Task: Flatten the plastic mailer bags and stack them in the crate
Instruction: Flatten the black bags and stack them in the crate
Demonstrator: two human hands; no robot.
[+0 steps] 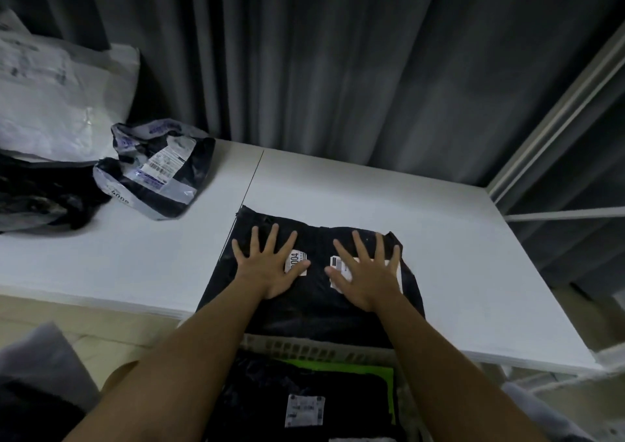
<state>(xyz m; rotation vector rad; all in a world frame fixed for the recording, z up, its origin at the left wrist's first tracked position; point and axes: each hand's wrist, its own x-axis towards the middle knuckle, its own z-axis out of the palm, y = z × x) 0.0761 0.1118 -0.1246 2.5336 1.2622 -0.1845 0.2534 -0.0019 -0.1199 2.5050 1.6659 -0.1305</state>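
Both palms lie flat, fingers spread, left hand and right hand pressing the black mailer bag on the white table, just beyond the crate.

A white table stands before dark grey curtains, with perhaps white shelving alongside.

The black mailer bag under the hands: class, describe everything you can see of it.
The black mailer bag is dark, thin-looking plastic, lying flat on the white table with its near edge hanging over the crate. Two white labels sit on top, one reading "004". The left hand and right hand press it with spread fingers, each partly covering a label.
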